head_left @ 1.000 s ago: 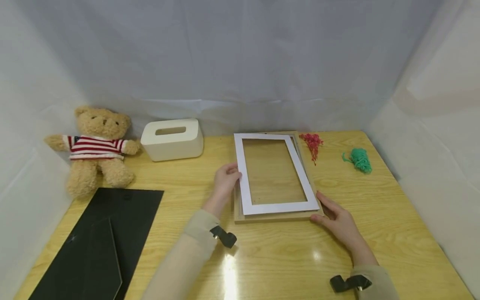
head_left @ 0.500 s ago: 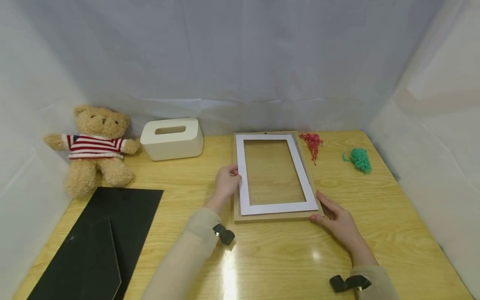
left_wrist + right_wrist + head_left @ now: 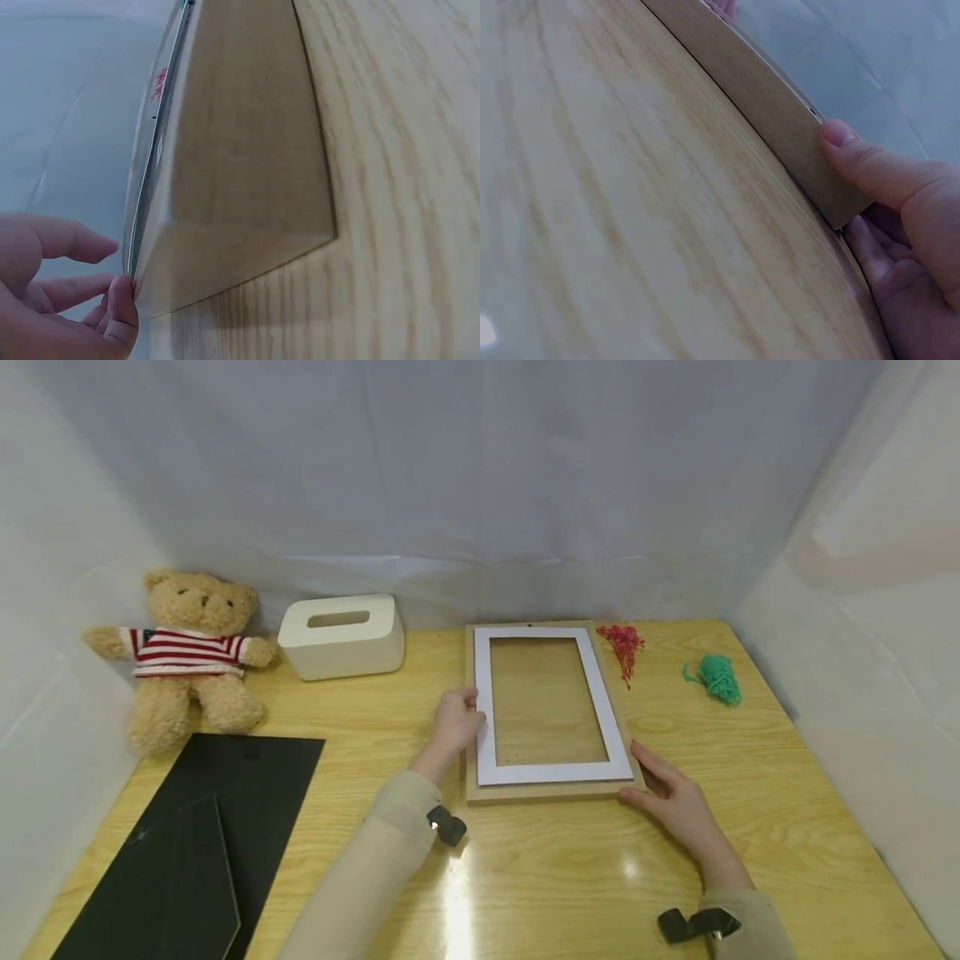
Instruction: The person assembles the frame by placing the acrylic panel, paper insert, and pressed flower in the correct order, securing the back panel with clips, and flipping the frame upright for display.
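A light wooden picture frame point(image 3: 551, 792) lies flat on the table, with a white cardboard mat point(image 3: 555, 772) set inside its border. At the mat's left edge, my left hand point(image 3: 454, 727) pinches it between thumb and fingers. In the left wrist view that hand point(image 3: 67, 300) is at the frame's top edge, beside the thick wooden side wall point(image 3: 247, 127). My right hand point(image 3: 678, 810) holds the frame's near right corner. The right wrist view has the thumb point(image 3: 862, 157) on the front side of the frame point(image 3: 780, 112) and the fingers around the corner.
A black backing board point(image 3: 277, 802) with a stand leg lies at the left. Behind it are a teddy bear point(image 3: 191, 652) and a white tissue box point(image 3: 345, 647). Pink dried flowers point(image 3: 622, 647) and green yarn point(image 3: 718, 679) lie right of the frame.
The mat, which sat slightly askew over the frame's far edge, has straightened and settled within the border. My left hand shifted slightly with it; the right hand stayed at the corner.
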`<state>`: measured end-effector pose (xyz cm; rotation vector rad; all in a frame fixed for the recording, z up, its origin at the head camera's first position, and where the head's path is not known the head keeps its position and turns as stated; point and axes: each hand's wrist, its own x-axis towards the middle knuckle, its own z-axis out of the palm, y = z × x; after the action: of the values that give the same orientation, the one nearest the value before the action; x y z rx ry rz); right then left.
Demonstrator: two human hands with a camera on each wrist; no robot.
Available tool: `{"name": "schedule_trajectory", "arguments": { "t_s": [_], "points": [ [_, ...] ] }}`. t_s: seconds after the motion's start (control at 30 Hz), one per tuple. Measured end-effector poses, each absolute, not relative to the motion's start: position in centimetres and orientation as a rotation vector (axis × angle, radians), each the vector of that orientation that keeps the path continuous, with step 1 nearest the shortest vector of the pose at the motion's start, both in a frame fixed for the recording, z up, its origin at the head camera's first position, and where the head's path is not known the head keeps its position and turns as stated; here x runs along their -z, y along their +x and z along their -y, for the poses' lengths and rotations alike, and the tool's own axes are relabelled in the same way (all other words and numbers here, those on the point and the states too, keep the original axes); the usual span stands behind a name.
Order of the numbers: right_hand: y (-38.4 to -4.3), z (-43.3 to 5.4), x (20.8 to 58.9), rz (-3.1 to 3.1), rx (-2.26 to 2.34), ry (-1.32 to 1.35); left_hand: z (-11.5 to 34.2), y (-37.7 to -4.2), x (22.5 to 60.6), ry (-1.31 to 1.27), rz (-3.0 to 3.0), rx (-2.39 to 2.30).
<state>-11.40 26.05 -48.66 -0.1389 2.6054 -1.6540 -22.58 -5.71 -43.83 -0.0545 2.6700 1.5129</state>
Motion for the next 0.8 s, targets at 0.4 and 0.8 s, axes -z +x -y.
{"name": "schedule_trajectory", "arguments": {
  "t_s": [0.4, 0.8],
  "points": [
    [-11.6, -26.1, 48.9, -2.601, 1.658, -0.142, 6.2, -22.0, 43.8, -0.04, -2.649, -1.532],
    [-11.5, -26.2, 48.8, -2.608, 1.647, -0.141, 9.7, -18.7, 42.1, 0.081, -2.563, -1.684]
  ]
}}
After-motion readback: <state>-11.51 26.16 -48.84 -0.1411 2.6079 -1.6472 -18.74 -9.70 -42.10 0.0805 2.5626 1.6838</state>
